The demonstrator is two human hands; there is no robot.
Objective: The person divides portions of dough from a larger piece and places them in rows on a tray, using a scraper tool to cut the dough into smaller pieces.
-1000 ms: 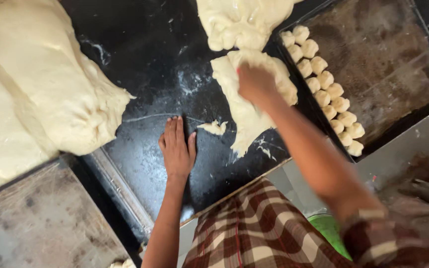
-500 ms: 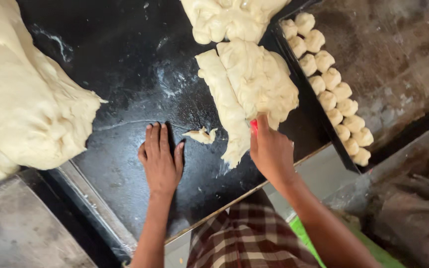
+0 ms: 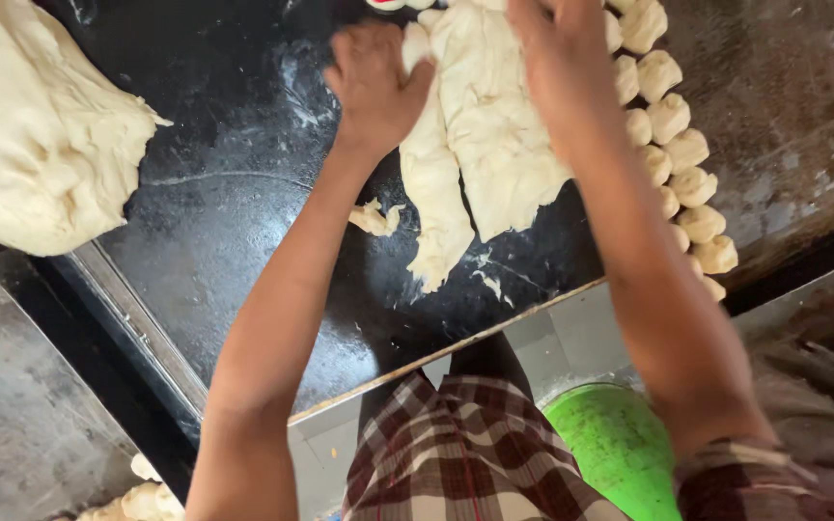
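Both hands work at the top of the head view, on a long slab of pale dough [image 3: 480,145] that lies on the black desk [image 3: 234,241]. The left hand [image 3: 375,87] rests on the slab's left edge, its fingers curled over the dough so that its grip is clenched on that edge. The right hand [image 3: 562,68] lies on the upper right part of the same slab, palm down; the fingertips are hidden behind the hand and the frame edge, so I cannot tell whether its grip is clenched or released. The slab runs from the top edge down toward the person, with a narrow tongue hanging lower on its left side and ending near the desk's front rim.

Just beside the tongue, to its left, lies a small torn scrap of dough [image 3: 375,217], apart from both hands. Right of the slab, a double row of small dough balls [image 3: 673,145] sits on a dark, floured baking tray [image 3: 793,106], the nearest balls touching or almost touching the right forearm. Well apart at the far left rests a large mound of dough [image 3: 36,135]. Below the desk's rim show a checked cloth [image 3: 465,453] worn by the person and a green round object [image 3: 620,449].
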